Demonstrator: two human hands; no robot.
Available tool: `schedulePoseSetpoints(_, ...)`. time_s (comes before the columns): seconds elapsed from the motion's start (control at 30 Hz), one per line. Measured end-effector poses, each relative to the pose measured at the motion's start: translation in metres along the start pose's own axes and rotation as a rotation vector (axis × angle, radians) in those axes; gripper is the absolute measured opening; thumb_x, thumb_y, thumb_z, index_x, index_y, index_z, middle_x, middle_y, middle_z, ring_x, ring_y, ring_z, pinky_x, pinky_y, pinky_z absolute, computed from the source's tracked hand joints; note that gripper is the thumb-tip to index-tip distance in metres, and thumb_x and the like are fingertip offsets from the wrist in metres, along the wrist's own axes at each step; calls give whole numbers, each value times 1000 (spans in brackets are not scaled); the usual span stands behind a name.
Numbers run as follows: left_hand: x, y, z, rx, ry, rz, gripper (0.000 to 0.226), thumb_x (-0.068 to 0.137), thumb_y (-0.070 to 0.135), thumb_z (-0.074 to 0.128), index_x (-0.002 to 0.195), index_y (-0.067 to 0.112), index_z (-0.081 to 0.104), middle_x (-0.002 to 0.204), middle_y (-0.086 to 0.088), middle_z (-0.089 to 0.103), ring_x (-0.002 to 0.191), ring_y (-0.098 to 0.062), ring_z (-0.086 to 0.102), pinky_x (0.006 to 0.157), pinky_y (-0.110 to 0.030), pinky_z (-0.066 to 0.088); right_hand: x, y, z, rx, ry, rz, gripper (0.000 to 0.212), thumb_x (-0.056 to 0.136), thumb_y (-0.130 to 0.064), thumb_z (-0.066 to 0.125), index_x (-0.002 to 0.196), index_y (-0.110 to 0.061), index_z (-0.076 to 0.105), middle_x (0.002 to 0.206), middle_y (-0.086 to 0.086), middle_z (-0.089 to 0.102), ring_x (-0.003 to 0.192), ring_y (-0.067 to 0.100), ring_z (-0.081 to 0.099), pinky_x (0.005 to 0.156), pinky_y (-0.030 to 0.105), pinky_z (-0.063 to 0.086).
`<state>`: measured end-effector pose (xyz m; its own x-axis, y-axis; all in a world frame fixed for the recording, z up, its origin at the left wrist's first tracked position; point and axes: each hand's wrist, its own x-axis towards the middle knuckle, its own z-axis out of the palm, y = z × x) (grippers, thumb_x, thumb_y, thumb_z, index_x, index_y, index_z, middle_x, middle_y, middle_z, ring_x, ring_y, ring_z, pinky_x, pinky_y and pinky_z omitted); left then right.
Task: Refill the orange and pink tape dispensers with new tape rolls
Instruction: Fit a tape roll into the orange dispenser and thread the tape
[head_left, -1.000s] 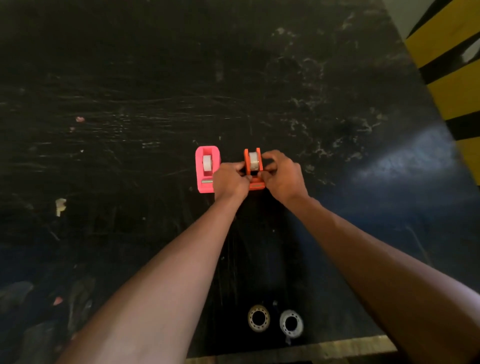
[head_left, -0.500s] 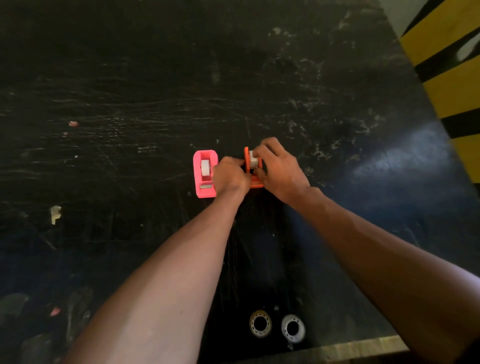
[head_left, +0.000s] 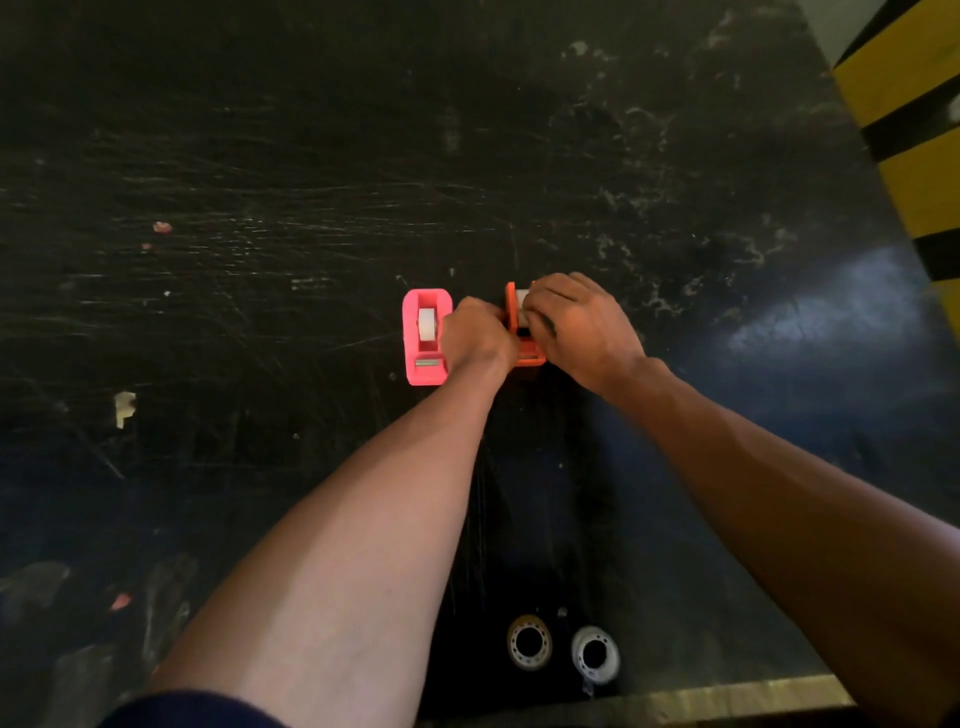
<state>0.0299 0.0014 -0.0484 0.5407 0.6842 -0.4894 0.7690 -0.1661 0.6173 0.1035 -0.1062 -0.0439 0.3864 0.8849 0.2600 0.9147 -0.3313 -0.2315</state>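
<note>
The pink tape dispenser (head_left: 426, 338) sits on the black table with a white roll in its cradle. Right beside it stands the orange tape dispenser (head_left: 527, 356), mostly covered by both hands. My left hand (head_left: 475, 332) grips its left side. My right hand (head_left: 576, 322) lies over its top, fingers curled on the white tape roll (head_left: 521, 300) seated in it. Two spent tape cores (head_left: 529, 642) (head_left: 595, 653) lie flat near the table's front edge.
The black table (head_left: 311, 182) is scratched, with small paper scraps at the left (head_left: 124, 408). A yellow-and-black striped surface (head_left: 919, 171) borders the right side. The table's front edge (head_left: 727, 699) runs just past the cores.
My right hand has slid up and over the top of the orange dispenser, covering more of the roll. My left hand has stayed on the dispenser's left side.
</note>
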Motion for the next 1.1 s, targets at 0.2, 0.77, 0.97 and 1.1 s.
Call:
schedulePoseSetpoints(0.2, 2, 0, 0, 28, -7, 9, 14, 96, 15, 69, 105, 17, 80, 102, -5, 78, 89, -19, 72, 69, -28, 51, 2, -1, -3, 11, -42, 42, 14, 85, -9, 65, 94, -2, 73, 102, 16, 71, 90, 33, 67, 84, 41, 54)
schedulePoseSetpoints(0.77, 12, -2, 7, -94, 8, -88, 15, 90, 7, 74, 102, 14, 81, 103, -12, 81, 94, -28, 78, 87, -42, 65, 15, 2, -11, 28, -125, 86, 24, 93, -12, 50, 90, -1, 71, 98, 16, 71, 92, 33, 65, 86, 41, 48)
schedulePoseSetpoints(0.97, 13, -4, 8, -53, 45, -40, 21, 92, 10, 74, 111, 16, 81, 110, -8, 80, 101, -26, 76, 91, -42, 63, 6, 3, -15, -4, -142, 7, 23, 94, -13, 48, 92, -3, 69, 103, 15, 68, 93, 31, 62, 88, 43, 50)
schedulePoseSetpoints(1.1, 15, -4, 9, -90, 51, -62, 14, 91, 10, 75, 103, 15, 81, 107, -11, 80, 99, -29, 77, 90, -43, 64, 2, 1, -12, -5, -200, -37, 24, 92, -16, 51, 96, -3, 70, 105, 15, 68, 94, 32, 59, 88, 44, 49)
